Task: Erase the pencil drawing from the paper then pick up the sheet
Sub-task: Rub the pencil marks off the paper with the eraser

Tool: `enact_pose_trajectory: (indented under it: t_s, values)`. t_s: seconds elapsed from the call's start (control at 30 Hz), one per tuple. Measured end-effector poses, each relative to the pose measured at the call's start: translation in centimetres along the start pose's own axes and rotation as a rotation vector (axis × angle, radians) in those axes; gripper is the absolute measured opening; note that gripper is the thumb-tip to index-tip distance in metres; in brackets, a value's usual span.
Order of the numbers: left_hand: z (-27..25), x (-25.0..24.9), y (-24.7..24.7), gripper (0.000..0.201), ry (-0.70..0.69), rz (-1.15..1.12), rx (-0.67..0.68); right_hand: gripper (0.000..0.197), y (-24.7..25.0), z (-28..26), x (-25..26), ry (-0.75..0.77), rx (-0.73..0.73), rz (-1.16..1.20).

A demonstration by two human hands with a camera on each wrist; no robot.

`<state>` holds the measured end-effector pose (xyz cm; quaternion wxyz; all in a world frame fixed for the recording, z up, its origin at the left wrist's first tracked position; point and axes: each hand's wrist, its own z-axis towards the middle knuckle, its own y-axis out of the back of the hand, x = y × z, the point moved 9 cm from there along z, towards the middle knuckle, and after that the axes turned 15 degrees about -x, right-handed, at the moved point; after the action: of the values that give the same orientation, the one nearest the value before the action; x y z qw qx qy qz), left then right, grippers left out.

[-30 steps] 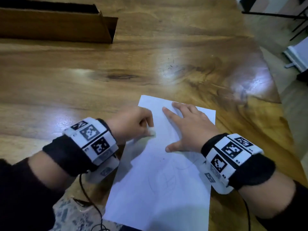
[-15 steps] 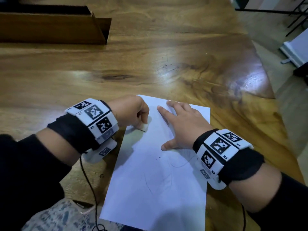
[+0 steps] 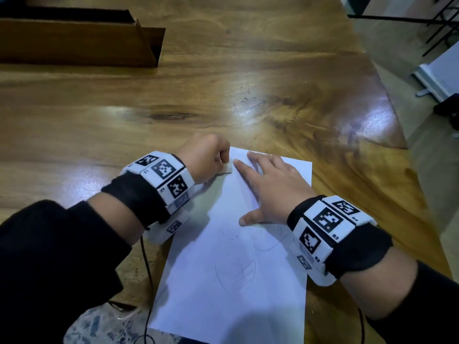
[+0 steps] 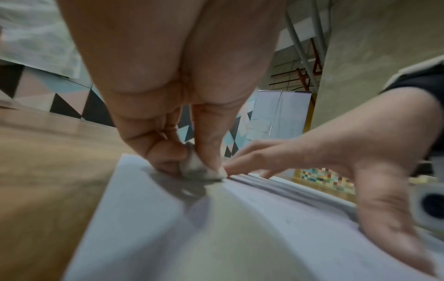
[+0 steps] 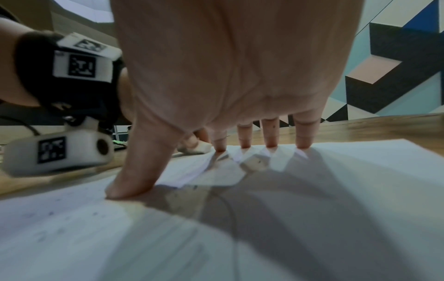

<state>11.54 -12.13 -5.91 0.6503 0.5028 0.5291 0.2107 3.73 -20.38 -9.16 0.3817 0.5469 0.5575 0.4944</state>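
A white sheet of paper (image 3: 238,269) lies on the wooden table (image 3: 223,95), with faint pencil lines (image 3: 238,271) near its middle. My left hand (image 3: 206,160) pinches a small white eraser (image 4: 199,169) between thumb and fingers and holds it down at the sheet's far left corner. In the right wrist view the eraser (image 5: 199,148) shows just past the fingertips. My right hand (image 3: 270,189) lies flat on the paper's upper part with fingers spread and straight, thumb and fingertips (image 5: 302,142) pressing the sheet (image 5: 312,209) down.
A long brown wooden box (image 3: 74,38) stands at the far left of the table. The table's right edge (image 3: 397,135) drops to the floor, where a white stand (image 3: 437,75) sits. A black cable (image 3: 146,274) hangs from my left wrist.
My left hand has carried the eraser up along the paper's left edge, from mid-sheet height to the far corner. The right hand has stayed pressed flat on the sheet.
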Motion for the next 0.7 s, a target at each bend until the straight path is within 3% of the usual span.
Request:
enact_pose_trajectory:
  t_s: [0.07,0.2,0.27,0.4,0.47,0.6,0.63,0.7]
  values:
    - [-1.2,0.4,-0.7,0.004,0.000,-0.018,0.060,0.115,0.0,0.0,-0.1,-0.003,0.006,0.007]
    - [-4.2,0.7,-2.4,0.008,-0.056,0.072,0.386,0.115,0.0,0.0,-0.1,-0.008,0.014,0.018]
    - [-2.9,0.4,-1.9,0.009,-0.057,0.078,0.330,0.115,-0.1,0.0,-0.1,-0.008,0.014,0.013]
    - [-1.2,0.2,-0.3,0.008,-0.017,0.032,0.005,0.116,-0.1,0.0,-0.1,-0.010,0.008,0.009]
    - [-2.5,0.4,-0.6,0.003,-0.062,0.049,0.041,0.116,-0.1,0.0,-0.1,-0.014,0.011,0.021]
    - [-5.0,1.0,-2.2,0.009,-0.099,0.122,0.393,0.116,-0.1,-0.1,-0.1,-0.018,0.009,0.036]
    - [-4.6,0.8,-2.1,0.008,-0.100,0.130,0.406,0.116,-0.1,-0.1,-0.1,-0.017,0.008,0.038]
    - [-2.5,0.1,-1.7,0.008,-0.076,0.079,0.291,0.116,0.0,-0.1,-0.1,-0.016,0.003,0.042]
